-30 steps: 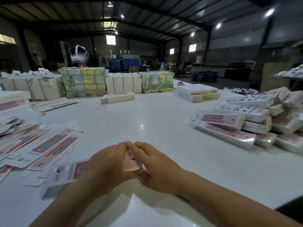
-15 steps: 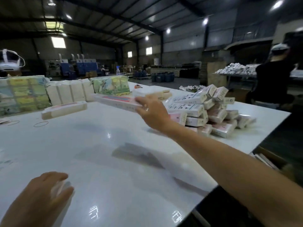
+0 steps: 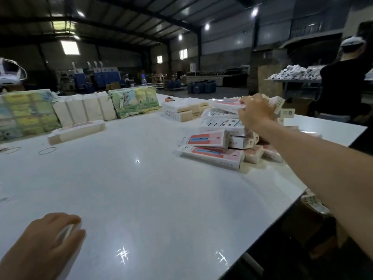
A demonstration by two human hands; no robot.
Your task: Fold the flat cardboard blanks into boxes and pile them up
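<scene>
While the right hand [image 3: 255, 113] reaches far out over the white table [image 3: 141, 188], its fingers curl round one end of a folded box [image 3: 227, 105], which it holds level at the top of the pile of boxes [image 3: 224, 138] on the right side of the table. The box is long, flat and narrow, with a pink upper face and white side walls; motion blur hides its print. Whether it already touches the boxes beneath cannot be told.

The pile is loose and uneven. Its two nearest boxes lie face up and show a pink panel with a blue strip along the middle and a small round mark at the left end. Others lie on different faces and show white sides with small dark print, and several point different ways.

The left hand [image 3: 43, 247] rests low on the near left of the table, fingers loosely curled over something pale and blurred; what it is, and whether it is actually gripped, cannot be told.

Further back, one pale box [image 3: 76, 131] lies alone, rubber bands [image 3: 47, 150] lie beside it, and wrapped bundles [image 3: 80, 110] line the far edge. A person in black [image 3: 343, 85] stands at the right.
</scene>
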